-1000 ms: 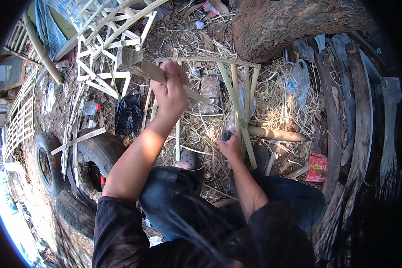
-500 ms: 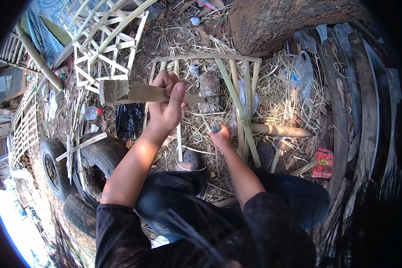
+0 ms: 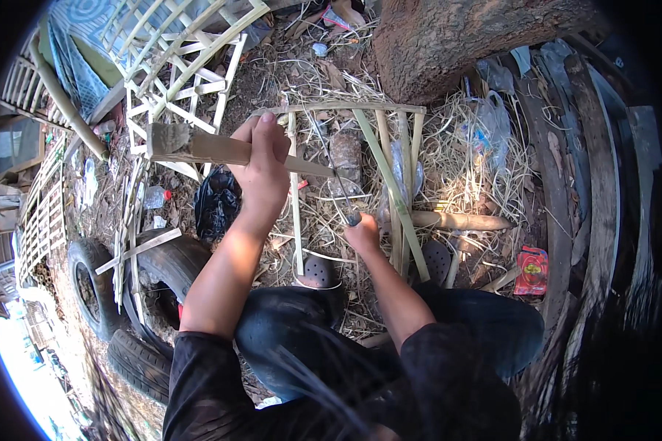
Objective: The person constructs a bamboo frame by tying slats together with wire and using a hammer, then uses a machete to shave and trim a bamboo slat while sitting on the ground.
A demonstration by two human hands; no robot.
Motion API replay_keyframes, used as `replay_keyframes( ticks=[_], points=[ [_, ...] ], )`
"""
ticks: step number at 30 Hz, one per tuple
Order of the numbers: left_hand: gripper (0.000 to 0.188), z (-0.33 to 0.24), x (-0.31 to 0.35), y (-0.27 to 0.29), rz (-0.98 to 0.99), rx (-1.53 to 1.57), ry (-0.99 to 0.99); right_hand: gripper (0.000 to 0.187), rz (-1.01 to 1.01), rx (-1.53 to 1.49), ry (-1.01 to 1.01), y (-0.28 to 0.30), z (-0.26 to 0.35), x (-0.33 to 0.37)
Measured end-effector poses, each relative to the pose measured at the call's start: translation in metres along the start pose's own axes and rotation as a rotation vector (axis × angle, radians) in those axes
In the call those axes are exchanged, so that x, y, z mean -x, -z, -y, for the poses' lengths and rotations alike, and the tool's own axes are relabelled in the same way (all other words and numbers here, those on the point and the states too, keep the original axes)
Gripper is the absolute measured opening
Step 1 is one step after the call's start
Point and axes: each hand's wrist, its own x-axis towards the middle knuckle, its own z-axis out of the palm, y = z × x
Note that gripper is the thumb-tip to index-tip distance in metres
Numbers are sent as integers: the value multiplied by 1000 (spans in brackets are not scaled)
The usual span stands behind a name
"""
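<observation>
My left hand [image 3: 261, 165] is closed around a length of pale wood [image 3: 199, 146], thick and block-like at its left end and narrowing toward the right. In my right hand [image 3: 364, 235], lower and to the right, is the dark handle of a knife-like tool [image 3: 343, 195]. Its thin blade slants up and left past the wood's narrow end; whether they touch I cannot tell. Beneath both hands lies a frame of bamboo strips [image 3: 360, 107], with a green strip [image 3: 382, 162] slanting across it. A shoe [image 3: 317, 270] shows beside the frame's near left end.
Bamboo lattice panels [image 3: 191, 66] stand at the upper left, with old tyres [image 3: 166, 261] below them. A tree trunk [image 3: 463, 44] rises at the far right. Wood shavings, a bamboo piece [image 3: 459, 220], plastic bags [image 3: 496, 125] and a red packet [image 3: 531, 270] lie on the ground.
The wood in my left hand has turned, and my left fist has shifted slightly left and down. The tool's blade shows more plainly. The whole view has shifted slightly.
</observation>
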Motion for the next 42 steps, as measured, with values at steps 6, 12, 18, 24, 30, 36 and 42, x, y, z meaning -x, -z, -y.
replay_keyframes(
  ticks=[6, 12, 18, 24, 30, 36, 42],
  points=[
    [39, -8, 3, -1, 9, 51, -105, 13, 20, -93, 15, -5, 18, -6],
    [40, 30, -2, -17, 53, -71, -90, 13, 21, -114, -43, -21, -10, -15],
    [44, 1, -6, -13, 144, 157, -191, 11, 8, -199, -57, 1, 3, -10],
    [42, 24, -6, -12, 211, 52, -246, 11, 3, -131, 1, -7, 0, -23],
    [43, 39, -10, -2, 134, 24, -185, 18, 139, -330, -99, -19, -18, -24],
    [39, 46, -16, 3, 192, 85, -201, 19, 81, -168, -178, -24, -15, -33],
    [36, 41, -19, 5, 428, 0, -370, 16, -13, -55, -75, -6, -8, -28]
  ],
)
